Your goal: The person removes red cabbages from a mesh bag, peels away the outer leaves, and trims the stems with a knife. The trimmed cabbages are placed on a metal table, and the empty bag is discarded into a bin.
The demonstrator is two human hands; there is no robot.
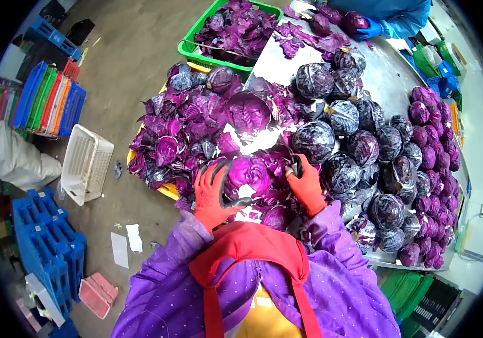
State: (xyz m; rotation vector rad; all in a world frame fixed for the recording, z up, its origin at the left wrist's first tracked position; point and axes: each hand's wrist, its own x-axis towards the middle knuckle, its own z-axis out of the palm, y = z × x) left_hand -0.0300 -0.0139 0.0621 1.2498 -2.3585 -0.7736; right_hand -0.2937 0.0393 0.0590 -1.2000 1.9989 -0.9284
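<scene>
My left hand [213,194], in a red glove with dark fingertips, has its fingers and thumb spread beside a peeled purple cabbage [251,174]. On the cabbage's other side is my right hand [307,185], gloved alike, its fingers curled in towards the thumb; I cannot tell what is between them. Loose purple cabbage leaves [196,121] are heaped ahead and to the left, spilling over a yellow crate [168,190]. Close to my right hand, dark unpeeled cabbages [313,141] cover the middle of the metal table [388,67].
Peeled cabbages [434,129] are piled along the table's right side. A green crate [188,50] of leaves stands at the far end. Across the table, a person's blue-gloved hand [370,29] touches a cabbage. A white basket [85,163] and blue pallets [47,242] are on the left floor.
</scene>
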